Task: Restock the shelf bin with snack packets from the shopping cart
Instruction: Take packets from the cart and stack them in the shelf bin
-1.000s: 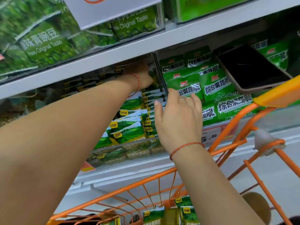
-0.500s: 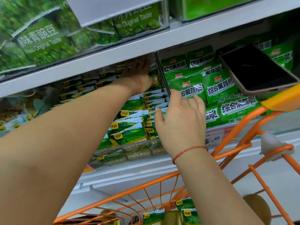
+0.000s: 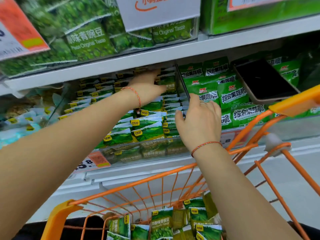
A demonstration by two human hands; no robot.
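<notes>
Both forearms are bare, with no sleeves in view. The left hand (image 3: 147, 87) has a thin braided cord bracelet (image 3: 136, 96) in red and orange at the wrist. The right hand (image 3: 200, 122) wears a similar red braided cord (image 3: 206, 146) at its wrist and a slim silver ring (image 3: 203, 104) on one of its fingers.

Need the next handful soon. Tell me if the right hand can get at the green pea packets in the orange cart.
Probably yes: the right hand holds nothing, and the green pea packets lie uncovered in the open-topped orange cart directly below it.
</notes>
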